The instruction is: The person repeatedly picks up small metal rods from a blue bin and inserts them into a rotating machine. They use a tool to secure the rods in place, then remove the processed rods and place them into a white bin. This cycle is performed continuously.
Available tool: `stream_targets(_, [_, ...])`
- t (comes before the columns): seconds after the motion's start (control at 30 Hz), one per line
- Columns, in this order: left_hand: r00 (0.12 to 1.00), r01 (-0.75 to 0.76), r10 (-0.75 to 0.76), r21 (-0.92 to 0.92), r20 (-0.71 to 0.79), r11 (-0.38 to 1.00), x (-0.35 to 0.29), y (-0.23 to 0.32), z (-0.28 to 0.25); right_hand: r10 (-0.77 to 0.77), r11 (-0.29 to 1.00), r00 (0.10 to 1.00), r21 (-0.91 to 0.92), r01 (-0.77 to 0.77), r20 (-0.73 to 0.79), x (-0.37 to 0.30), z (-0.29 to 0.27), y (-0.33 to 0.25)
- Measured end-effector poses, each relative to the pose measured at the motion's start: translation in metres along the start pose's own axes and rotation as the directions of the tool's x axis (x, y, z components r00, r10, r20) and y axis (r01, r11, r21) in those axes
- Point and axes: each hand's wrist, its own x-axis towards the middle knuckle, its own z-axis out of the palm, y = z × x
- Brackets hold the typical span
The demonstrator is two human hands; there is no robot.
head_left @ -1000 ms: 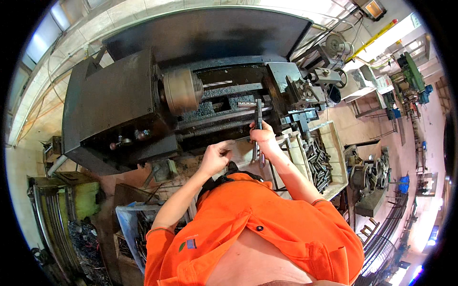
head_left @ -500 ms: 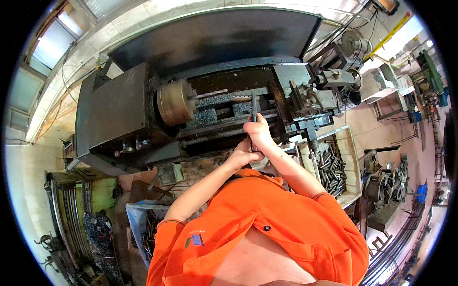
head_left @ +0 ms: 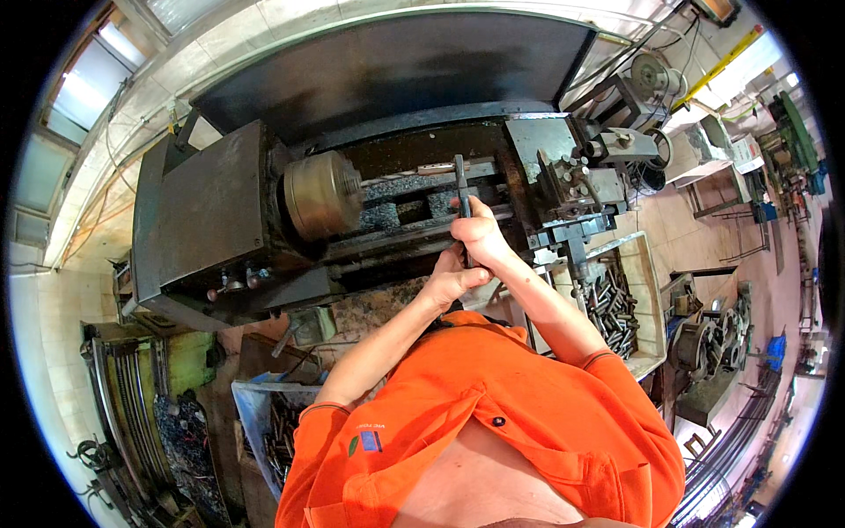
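In front of me a lathe carries a round brass-coloured chuck (head_left: 321, 195). To its right a slim pale rod (head_left: 436, 168) lies above the chip-covered bed (head_left: 412, 211). A dark, flat metal bar, perhaps a file (head_left: 461, 180), stands up from my right hand (head_left: 479, 231), its upper end beside the rod. My right fingers are wrapped round the bar. Just below, my left hand (head_left: 451, 283) is closed at the bar's lower end, close against the right wrist. Its fingertips are partly hidden.
The tool post and carriage (head_left: 563, 176) stand to the right. Below them a pale crate (head_left: 653, 308) holds many short metal pieces. Levers (head_left: 233, 283) jut from the headstock (head_left: 207, 211) on the left. A dark splash panel (head_left: 396, 75) rises behind the bed.
The chuck's jaws, blurred before, now look sharper. The bar has tilted slightly left, and both hands have shifted a little. More of the pale rod shows beside the bar.
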Motion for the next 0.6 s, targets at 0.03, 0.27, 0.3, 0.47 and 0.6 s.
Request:
stream_targets(0.03, [1.0, -0.012, 0.012, -0.002, -0.004, 1.0, -0.001, 0.001, 0.0, 0.011, 1.0, 1.0, -0.024, -0.011, 0.009, 0.002, 0.002, -0.001])
stream_targets(0.27, [0.998, -0.02, 0.02, 0.004, -0.067, 1.0, -0.017, 0.004, -0.022, 0.049, 0.982, 0.997, -0.186, -0.037, 0.061, 0.003, 0.037, -0.013])
stream_targets(0.3, [0.996, -0.061, 0.059, -0.036, -0.065, 0.997, -0.02, 0.004, -0.026, 0.016, 0.98, 0.996, -0.2, 0.003, 0.091, 0.004, 0.047, -0.013])
stream_targets(0.47, [0.997, -0.043, 0.044, 0.011, -0.061, 0.999, -0.028, 0.016, -0.039, 0.02, 0.961, 0.998, -0.278, -0.001, 0.066, 0.005, 0.062, -0.02])
stream_targets(0.6, [0.992, -0.114, 0.112, -0.029, -0.059, 0.993, -0.01, 0.004, -0.02, 0.029, 0.992, 0.999, -0.126, -0.025, 0.03, 0.01, 0.031, 0.003])
